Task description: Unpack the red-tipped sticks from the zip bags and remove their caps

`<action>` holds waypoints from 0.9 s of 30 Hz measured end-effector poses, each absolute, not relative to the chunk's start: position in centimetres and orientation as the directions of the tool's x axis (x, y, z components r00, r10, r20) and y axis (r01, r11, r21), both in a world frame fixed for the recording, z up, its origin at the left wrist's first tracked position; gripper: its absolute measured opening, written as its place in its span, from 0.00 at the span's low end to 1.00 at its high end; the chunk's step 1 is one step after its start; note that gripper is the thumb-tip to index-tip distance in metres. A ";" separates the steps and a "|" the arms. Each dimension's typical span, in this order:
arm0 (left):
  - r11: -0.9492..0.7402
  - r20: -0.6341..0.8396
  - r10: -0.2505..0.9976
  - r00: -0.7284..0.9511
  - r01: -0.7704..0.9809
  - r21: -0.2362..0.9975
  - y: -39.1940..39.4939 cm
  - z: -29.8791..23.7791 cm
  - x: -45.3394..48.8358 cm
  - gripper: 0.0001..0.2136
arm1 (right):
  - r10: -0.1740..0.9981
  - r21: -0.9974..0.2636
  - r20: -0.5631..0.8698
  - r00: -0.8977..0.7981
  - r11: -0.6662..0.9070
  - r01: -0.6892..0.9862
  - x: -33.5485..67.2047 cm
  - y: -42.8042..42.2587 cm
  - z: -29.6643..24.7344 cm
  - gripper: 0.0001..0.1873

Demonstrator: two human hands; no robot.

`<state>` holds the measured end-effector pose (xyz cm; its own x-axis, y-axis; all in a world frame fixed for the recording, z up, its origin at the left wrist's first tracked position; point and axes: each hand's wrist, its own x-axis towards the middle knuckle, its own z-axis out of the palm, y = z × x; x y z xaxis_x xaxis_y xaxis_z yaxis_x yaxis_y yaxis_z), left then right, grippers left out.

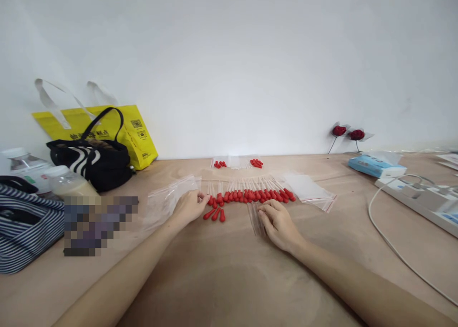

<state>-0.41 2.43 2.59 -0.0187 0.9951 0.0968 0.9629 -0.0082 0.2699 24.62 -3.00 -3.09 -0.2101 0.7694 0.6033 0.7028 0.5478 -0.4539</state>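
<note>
A row of clear droppers with red rubber bulbs (252,194) lies across the wooden table (222,279). Three loose red bulbs (215,215) lie just in front of the row's left end. My left hand (189,207) rests there with fingers curled, its fingertips touching the red bulbs at the row's left end. My right hand (278,222) lies palm down, fingers bent onto a bundle of clear tubes (256,218). Clear zip bags (168,199) lie under and left of my left hand. More clear zip bags (310,189) lie right of the row.
Two small bags with red bulbs (236,163) lie by the wall. At left stand a black striped handbag (93,160), a yellow tote (107,127), bottles (26,167) and a striped bag (25,231). At right are a tissue pack (375,166), a power strip (425,198), its cable (386,241), two red roses (347,134).
</note>
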 end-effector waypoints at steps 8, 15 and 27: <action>0.135 -0.100 0.987 -0.123 0.983 0.121 5.1 3.1 0.2 0.14 | 0.825 -0.393 0.554 -0.110 0.375 0.839 25.6 -3.1 -2.6 0.15; 0.140 -0.131 0.983 -0.129 0.988 0.072 5.6 3.1 0.5 0.16 | 0.831 -0.386 0.543 -0.120 0.374 0.843 25.5 -3.1 -2.5 0.14; 0.003 0.113 0.993 -0.014 0.995 0.098 1.6 4.5 1.3 0.15 | 0.694 -0.340 0.714 -0.088 0.454 0.824 25.5 -3.1 -2.9 0.09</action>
